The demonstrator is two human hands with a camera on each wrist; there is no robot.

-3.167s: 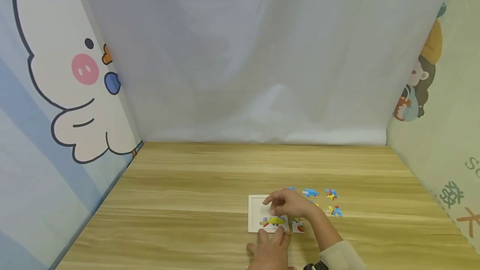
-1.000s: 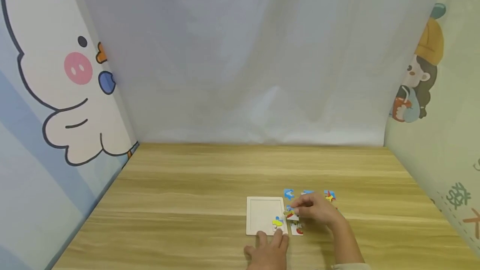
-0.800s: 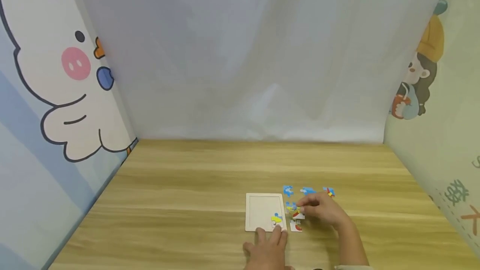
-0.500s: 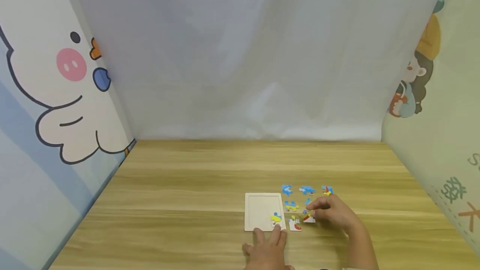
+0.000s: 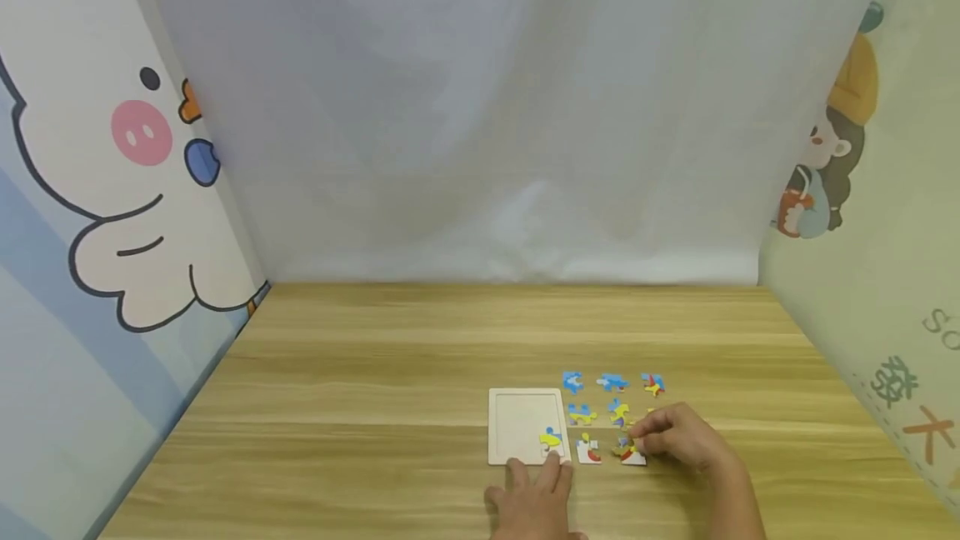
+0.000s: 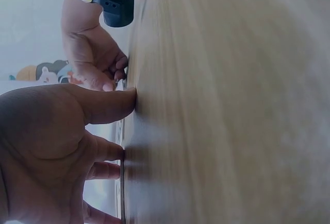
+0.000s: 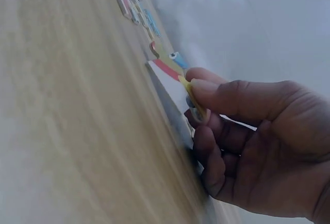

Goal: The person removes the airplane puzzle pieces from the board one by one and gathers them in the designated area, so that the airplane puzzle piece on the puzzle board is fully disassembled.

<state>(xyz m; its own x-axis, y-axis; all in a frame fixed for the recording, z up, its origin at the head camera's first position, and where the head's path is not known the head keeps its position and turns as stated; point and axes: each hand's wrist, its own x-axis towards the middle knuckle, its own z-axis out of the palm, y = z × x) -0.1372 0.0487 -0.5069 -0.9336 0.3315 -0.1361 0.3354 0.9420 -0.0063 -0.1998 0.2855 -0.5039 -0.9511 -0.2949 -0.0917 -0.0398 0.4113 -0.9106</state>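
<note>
In the head view, a shallow square wooden puzzle tray [image 5: 492,427] lies on the table with one yellow, blue and white puzzle piece [image 5: 551,439] in its near right corner. The spread fingers of my left hand [image 5: 534,502] rest at the tray's near edge. To the right, my right hand [image 5: 686,437] pinches a puzzle piece with a red stripe [image 5: 634,455] between thumb and fingers, low at the table. The right wrist view shows this white and red piece [image 7: 167,82] at the fingertips. A yellow edge also shows there; whether it is a separate piece I cannot tell.
Several loose puzzle pieces lie right of the tray, among them a blue one [image 5: 573,382], a blue-red-yellow one [image 5: 653,384] and a red-white one [image 5: 588,449]. Wooden table [image 5: 360,407] surrounds them. A pale curtain [image 5: 480,148] hangs behind.
The right hand took the red-striped piece out of the tray and carried it rightward, past the other red-white piece, down to the table. The left hand stayed at the tray's near edge.
</note>
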